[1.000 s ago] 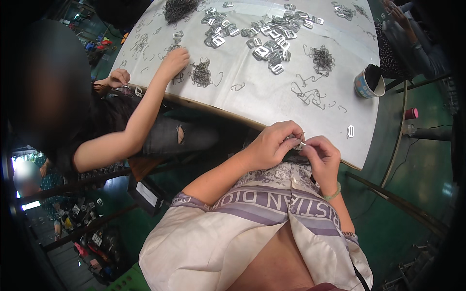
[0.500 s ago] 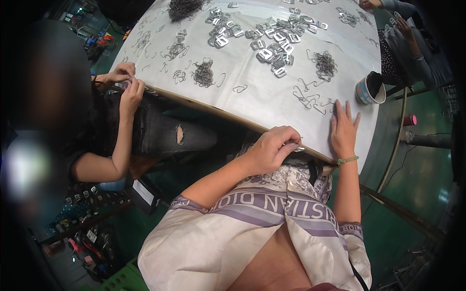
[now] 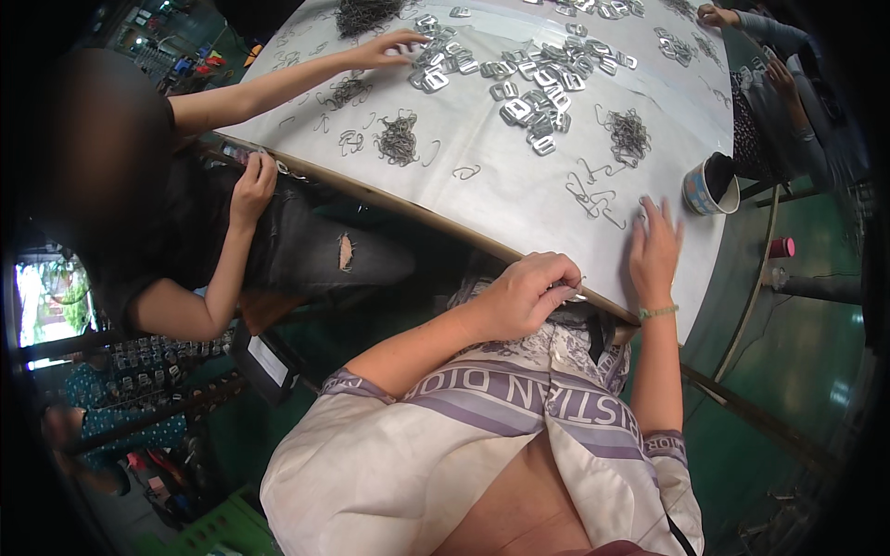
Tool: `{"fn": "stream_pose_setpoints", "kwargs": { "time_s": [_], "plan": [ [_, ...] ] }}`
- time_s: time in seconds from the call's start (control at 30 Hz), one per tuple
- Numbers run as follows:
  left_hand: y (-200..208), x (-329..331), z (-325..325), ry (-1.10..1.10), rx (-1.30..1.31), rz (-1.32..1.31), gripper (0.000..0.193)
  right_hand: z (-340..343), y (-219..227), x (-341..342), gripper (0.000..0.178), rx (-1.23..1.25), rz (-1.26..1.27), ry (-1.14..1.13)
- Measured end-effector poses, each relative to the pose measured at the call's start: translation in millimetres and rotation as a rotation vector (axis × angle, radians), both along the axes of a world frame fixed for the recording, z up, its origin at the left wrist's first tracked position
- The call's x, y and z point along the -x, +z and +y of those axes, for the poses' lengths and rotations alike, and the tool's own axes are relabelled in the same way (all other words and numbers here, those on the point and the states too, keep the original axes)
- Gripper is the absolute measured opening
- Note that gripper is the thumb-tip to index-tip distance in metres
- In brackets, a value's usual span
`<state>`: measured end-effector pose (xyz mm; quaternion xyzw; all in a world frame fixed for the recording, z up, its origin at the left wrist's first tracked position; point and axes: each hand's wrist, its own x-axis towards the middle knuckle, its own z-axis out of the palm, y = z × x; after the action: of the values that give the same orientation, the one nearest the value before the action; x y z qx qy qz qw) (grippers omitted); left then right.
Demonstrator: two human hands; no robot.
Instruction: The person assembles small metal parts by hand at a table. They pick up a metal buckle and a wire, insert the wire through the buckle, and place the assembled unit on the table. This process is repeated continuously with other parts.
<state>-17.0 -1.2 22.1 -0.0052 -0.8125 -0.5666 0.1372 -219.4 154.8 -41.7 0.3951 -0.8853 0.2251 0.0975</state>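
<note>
The person's left hand [image 3: 533, 295] is at the near edge of the table [image 3: 519, 213], thumb and forefinger pinched together on a small metal piece [image 3: 578, 297], which sits at the fingertips and is mostly hidden, so its full shape cannot be told. The right hand [image 3: 656, 246], with a green bracelet [image 3: 659, 311] at its wrist, is spread palm down over the table, its fingers slightly blurred and pointing away from the body; whether the fingertips touch the surface cannot be made out. Just to the left of those fingers lie loose wire hooks [image 3: 593, 196], and beyond them is a tangled heap of hooks [image 3: 628, 136]. A patterned cup [image 3: 697, 190] with something black [image 3: 720, 174] inside stands near the table's right edge. Farther off, across the middle, silvery buckles [image 3: 559, 97] lie scattered and overlapping. To the left are another hook pile [image 3: 399, 139] and, nearer the edge, a few bent wires [image 3: 466, 172]. A co-worker at the left stretches one hand [image 3: 380, 48] to the buckles, fingers extended, while that person's other hand [image 3: 252, 190] is by the table edge, fingers bent together
</note>
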Motion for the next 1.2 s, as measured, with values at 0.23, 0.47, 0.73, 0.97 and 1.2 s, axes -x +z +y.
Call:
{"fn": "stream_pose_setpoints", "kwargs": {
  "time_s": [0.23, 0.47, 0.73, 0.97, 1.2],
  "plan": [
    [5, 2, 8, -0.003, -0.005, 0.021, 0.009, -135, 4, 14, 0.050, -0.005, -0.137, 0.319],
    [9, -4, 10, 0.025, -0.005, 0.035, 0.009, -171, -10, 16, 0.042, -0.062, -0.119, 0.355],
    [2, -1, 7, 0.002, 0.003, 0.082, 0.008, -84, 18, -44, 0.030, 0.135, -0.213, 0.330],
    [-1, -3, 10, 0.022, -0.020, 0.079, 0.009, -78, 6, -30, 0.033, 0.028, -0.083, 0.191],
    [-5, -5, 9, 0.067, 0.013, 0.049, 0.008, -93, 12, -27, 0.021, 0.086, -0.273, 0.183]
  ]
}}
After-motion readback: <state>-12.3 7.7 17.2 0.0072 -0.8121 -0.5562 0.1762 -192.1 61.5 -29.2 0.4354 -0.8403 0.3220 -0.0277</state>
